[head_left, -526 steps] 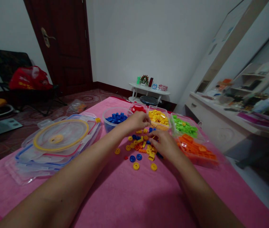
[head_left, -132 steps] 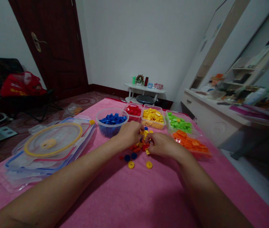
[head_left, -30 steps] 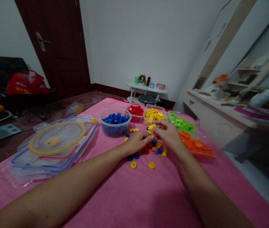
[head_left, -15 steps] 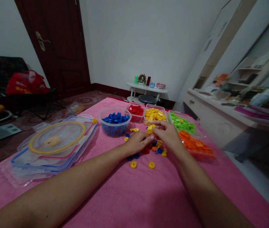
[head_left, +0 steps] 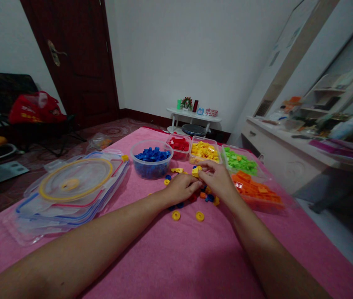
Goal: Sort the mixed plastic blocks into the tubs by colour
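Observation:
Both my hands meet over a small pile of loose plastic bricks (head_left: 208,197) on the pink cloth (head_left: 176,257). My right hand (head_left: 218,181) pinches a few yellow bricks (head_left: 196,170) at its fingertips. My left hand (head_left: 181,189) lies curled on the pile, fingertips touching the right hand's; what it holds is hidden. Two yellow round pieces (head_left: 188,215) lie just in front of the hands. Beyond them stand tubs of blue bricks (head_left: 152,158), red bricks (head_left: 179,145), yellow bricks (head_left: 204,152), green bricks (head_left: 239,162) and orange bricks (head_left: 257,191).
A stack of clear container lids (head_left: 70,189) lies on the left of the cloth. A white dresser (head_left: 288,162) stands at the right. A low white table (head_left: 195,117), a dark door (head_left: 79,58) and a chair with a red bag (head_left: 31,110) are farther off.
My right hand with the yellow bricks has drawn slightly back and down from the yellow tub towards my left hand. The left hand has barely moved.

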